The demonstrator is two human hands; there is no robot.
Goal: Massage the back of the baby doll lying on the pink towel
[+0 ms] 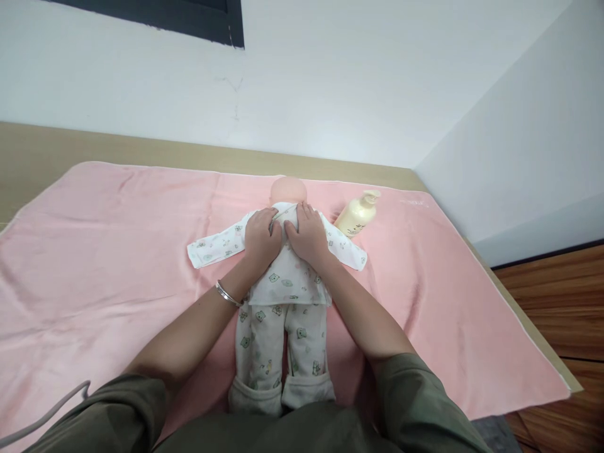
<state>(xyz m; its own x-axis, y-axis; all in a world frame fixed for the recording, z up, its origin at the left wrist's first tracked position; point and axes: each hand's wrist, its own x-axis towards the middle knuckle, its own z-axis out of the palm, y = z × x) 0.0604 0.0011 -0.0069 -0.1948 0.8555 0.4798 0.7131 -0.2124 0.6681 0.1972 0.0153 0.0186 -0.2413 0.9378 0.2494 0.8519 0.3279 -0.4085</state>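
A baby doll [289, 284] in a white printed top and matching trousers lies on a pink mat [141, 220], its bald head away from me and its sleeves spread out. Both palms rest on the upper part of its top, side by side. My left hand [263, 238] lies flat on the left shoulder area, fingers stretched toward the head. On the other side my right hand [307, 234] lies flat too, its thumb close to the left thumb. Beside the doll's right sleeve is a cream pump bottle [357, 215], touched by neither hand.
The mat covers a wooden table [198, 147] set against a white wall [330, 88]. A grey cable [51, 412] runs in at the lower left. Brown wood-grain panels [557, 302] stand beyond the table's right edge. A dark frame [189, 22] is on the wall.
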